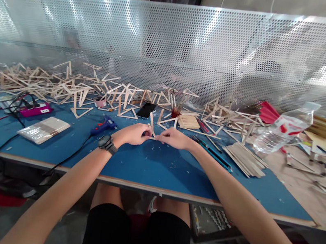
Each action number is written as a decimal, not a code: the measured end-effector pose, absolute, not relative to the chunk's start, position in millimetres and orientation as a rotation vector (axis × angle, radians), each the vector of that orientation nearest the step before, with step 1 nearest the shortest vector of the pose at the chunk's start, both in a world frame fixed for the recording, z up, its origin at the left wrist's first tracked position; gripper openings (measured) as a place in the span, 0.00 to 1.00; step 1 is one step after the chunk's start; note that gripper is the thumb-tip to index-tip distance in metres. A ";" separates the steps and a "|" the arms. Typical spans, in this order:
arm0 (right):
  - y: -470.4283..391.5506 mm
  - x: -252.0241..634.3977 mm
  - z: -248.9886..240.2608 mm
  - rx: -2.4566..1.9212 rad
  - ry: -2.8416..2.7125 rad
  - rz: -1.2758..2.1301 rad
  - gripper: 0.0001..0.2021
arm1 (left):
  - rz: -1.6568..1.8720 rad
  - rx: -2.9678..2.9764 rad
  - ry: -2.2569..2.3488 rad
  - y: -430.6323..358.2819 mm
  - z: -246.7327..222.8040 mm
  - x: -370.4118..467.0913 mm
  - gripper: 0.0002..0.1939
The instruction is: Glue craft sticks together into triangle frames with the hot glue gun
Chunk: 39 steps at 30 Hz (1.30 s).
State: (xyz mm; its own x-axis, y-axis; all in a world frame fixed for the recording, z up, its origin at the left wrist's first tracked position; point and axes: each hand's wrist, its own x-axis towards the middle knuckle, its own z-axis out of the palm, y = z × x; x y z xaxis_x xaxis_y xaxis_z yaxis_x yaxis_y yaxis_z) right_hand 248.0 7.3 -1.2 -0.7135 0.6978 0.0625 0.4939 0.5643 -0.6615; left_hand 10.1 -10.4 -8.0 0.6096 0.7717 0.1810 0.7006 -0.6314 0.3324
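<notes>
Both hands meet over the middle of the blue work surface (130,166). My left hand (134,134), with a black watch on its wrist, is closed in a pinch on wooden sticks (152,120) that form an angled piece. One stick points up and away; another runs low between the hands. My right hand (174,138) pinches the right end of the same piece, its fingertips almost touching the left ones. Fingers partly hide where the sticks join. Left of my left hand lies a blue hot glue gun (103,124) with a black cord.
Joined wooden sticks (47,82) pile along the perforated metal screen (176,45). A plastic-wrapped pack (44,129) and a purple power strip (35,109) lie left. A black phone (146,110), loose sticks (244,158) and a tilted water bottle (285,128) are behind and right.
</notes>
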 end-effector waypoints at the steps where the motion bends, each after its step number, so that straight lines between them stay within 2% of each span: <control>1: 6.5 246.4 -2.1 -0.947 -2.463 0.963 0.23 | 0.451 2.610 1.210 -10.4 -8.1 10.2 0.10; 6: 6.5 237.9 -12.9 -0.947 -2.231 0.958 0.26 | 0.457 2.586 1.217 -11.8 -6.0 10.3 0.09; 13: 15.0 243.2 -16.3 -0.971 -2.428 0.315 0.22 | 0.449 2.571 1.212 -10.5 -6.7 10.4 0.08; 17: 14.0 243.6 -14.1 -1.009 -2.492 0.108 0.18 | 0.440 2.586 1.238 -8.4 -10.8 11.4 0.07; 21: 12.5 242.2 -15.6 -0.980 -2.528 0.099 0.17 | 0.454 2.622 1.277 -8.0 -15.4 14.6 0.06; 29: 19.4 237.9 -25.7 -1.021 -2.590 0.089 0.15 | 0.533 2.633 1.205 -3.7 -25.8 22.7 0.10; 39: 20.7 237.2 -26.6 -1.146 -2.590 0.133 0.25 | 0.459 2.432 1.188 -13.0 -12.1 21.0 0.11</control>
State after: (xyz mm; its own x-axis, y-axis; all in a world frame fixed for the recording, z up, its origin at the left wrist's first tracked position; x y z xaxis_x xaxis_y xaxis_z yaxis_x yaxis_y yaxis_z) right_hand 237.2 20.7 -26.6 -0.6344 0.7353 0.2385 0.7069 0.6767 -0.2058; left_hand 21.0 -13.0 -12.1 0.5862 0.8016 0.1176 0.6725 -0.5624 0.4811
